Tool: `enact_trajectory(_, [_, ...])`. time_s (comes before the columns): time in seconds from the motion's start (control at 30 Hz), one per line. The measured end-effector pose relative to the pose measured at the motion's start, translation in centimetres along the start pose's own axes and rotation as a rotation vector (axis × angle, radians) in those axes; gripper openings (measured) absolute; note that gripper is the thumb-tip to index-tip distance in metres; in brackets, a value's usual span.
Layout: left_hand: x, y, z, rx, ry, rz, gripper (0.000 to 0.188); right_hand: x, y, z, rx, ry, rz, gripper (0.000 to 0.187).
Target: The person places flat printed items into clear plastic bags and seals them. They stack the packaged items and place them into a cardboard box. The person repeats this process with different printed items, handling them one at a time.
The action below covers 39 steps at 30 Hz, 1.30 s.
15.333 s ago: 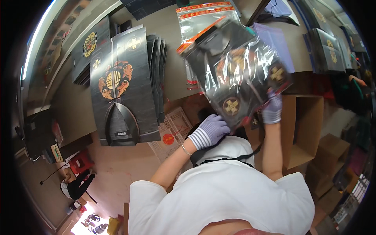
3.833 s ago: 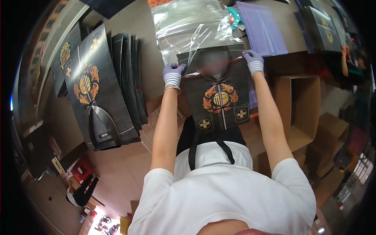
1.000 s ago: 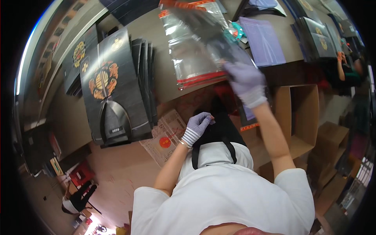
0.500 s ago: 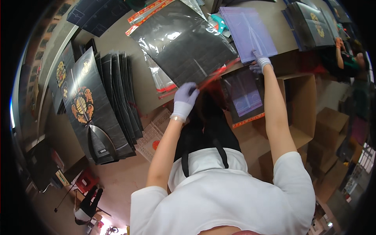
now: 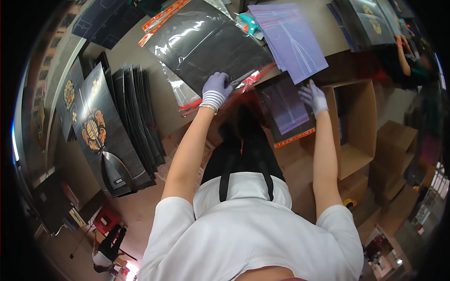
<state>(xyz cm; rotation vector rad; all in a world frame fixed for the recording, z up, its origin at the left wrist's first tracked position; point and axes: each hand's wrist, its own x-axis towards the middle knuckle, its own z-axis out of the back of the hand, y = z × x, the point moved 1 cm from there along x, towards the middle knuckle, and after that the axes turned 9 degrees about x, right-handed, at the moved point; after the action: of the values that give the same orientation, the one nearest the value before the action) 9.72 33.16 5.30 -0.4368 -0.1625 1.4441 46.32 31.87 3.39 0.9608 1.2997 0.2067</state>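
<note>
My left hand (image 5: 217, 89), in a pale purple-grey glove, lies on the near edge of a stack of dark sheets in clear plastic bags (image 5: 208, 47) with red borders. Its fingers rest on the plastic, the thumb apart from them. My right hand (image 5: 313, 97), gloved alike, is open with fingers spread. It hovers just below the near corner of the purple printed sheets (image 5: 295, 42) and holds nothing visible. Beside it, below the table edge, is a bagged dark sheet with a purple sheet on it (image 5: 288, 114) and an orange-red lower border.
To the left stand several dark folded bags with a gold crest (image 5: 96, 131). A teal tool (image 5: 251, 24) lies between the two stacks. An open cardboard box (image 5: 358, 126) is at the right. More dark bags (image 5: 370, 21) and another person's hands (image 5: 402, 41) are at the far right.
My right hand has come off the purple sheets toward me, and the top sheet now juts further over the near edge. My left hand has moved onto the bagged stack's edge.
</note>
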Motion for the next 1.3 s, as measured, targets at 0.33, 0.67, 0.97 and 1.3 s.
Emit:
enact_trajectory(0.33, [0.2, 2.2, -1.5, -0.611, -0.139, 0.151, 0.016, -8.8, 1.7, 1.2, -0.191, -0.156, 0.78, 0.023])
enact_trajectory(0.67, [1.3, -1.8, 2.8, -0.794, -0.246, 0.186, 0.015, -23.8, -12.3, 0.5, -0.294, -0.112, 0.51, 0.021])
enact_trajectory(0.97, [-4.4, -3.8, 5.1, -0.472, -0.231, -0.021, 0.015, -20.1, -7.1, -8.7, -0.356, 0.222, 0.759, 0.019])
enact_trajectory(1.3, [-8.2, -0.4, 5.9, -0.354, -0.352, 0.092, 0.012, -9.7, -6.5, -23.6, -0.153, 0.968, -0.166, 0.013])
